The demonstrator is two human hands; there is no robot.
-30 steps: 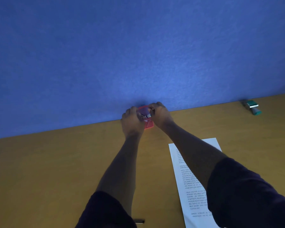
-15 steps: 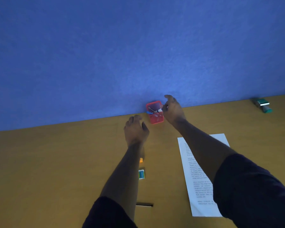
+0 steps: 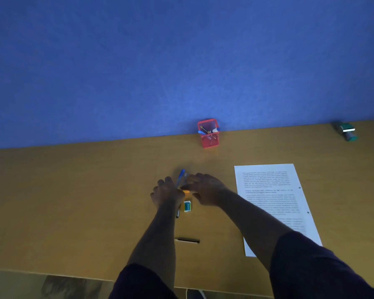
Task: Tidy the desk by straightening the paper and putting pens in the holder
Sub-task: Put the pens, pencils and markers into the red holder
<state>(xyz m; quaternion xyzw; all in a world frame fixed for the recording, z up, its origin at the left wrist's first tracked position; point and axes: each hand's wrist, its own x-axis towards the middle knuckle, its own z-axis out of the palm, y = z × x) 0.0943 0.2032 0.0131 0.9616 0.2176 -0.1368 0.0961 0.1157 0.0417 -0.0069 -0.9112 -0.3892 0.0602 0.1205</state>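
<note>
The red mesh holder [image 3: 208,134] stands at the desk's back edge against the blue wall, with several pens in it. The printed paper [image 3: 270,197] lies to the right, slightly askew, and my right forearm crosses its near corner. Both hands are low over the middle of the desk. My left hand [image 3: 166,192] curls its fingers round the lower end of a blue pen [image 3: 180,176]. My right hand [image 3: 203,188] reaches in from the right with fingers straight, its tips at the pen. The image is blurred there. A dark pen [image 3: 178,211] shows beside my left wrist. A black pen [image 3: 187,240] lies nearer me.
A small green and yellow box [image 3: 187,206] and an orange item [image 3: 186,192] lie between my hands. A green stamp [image 3: 347,132] sits at the far right by the wall. The desk's near edge [image 3: 52,275] runs along the bottom, with floor below it.
Both hands left the holder and came back toward me to the desk's middle. A pen dropped by the right hand now stands in the holder. The left hand closed on the blue pen.
</note>
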